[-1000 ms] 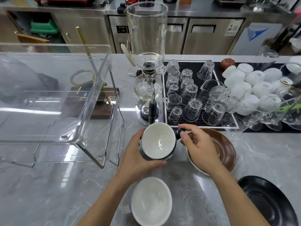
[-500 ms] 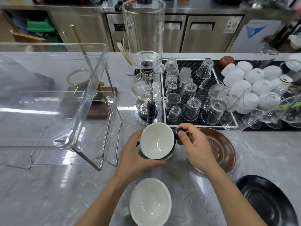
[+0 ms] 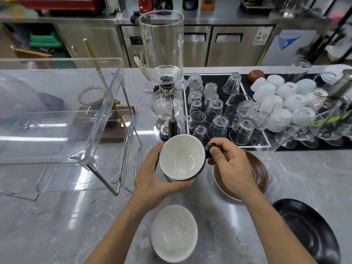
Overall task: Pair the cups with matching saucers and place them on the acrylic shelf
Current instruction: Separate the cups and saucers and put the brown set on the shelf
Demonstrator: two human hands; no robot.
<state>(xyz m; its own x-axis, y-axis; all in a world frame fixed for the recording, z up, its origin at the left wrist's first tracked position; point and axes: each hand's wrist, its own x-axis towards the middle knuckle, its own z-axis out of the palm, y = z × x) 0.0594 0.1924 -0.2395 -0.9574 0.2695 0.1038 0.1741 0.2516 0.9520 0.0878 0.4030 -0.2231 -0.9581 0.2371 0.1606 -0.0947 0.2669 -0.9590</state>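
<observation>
Grey marble counter (image 3: 57, 225), stainless steel cabinets (image 3: 224, 46) behind, bright overhead light glare on the marble

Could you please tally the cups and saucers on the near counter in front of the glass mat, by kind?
Cups: 2, the black cup held in both hands (left hand, right hand) and the second cup nearest the camera.
Saucers: 2, the brown saucer and the black saucer.
Total: 4.

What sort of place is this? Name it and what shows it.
Probably a café bar: a siphon coffee brewer, upturned glasses drying on a black bar mat, and steel undercounter fridges behind.
</observation>
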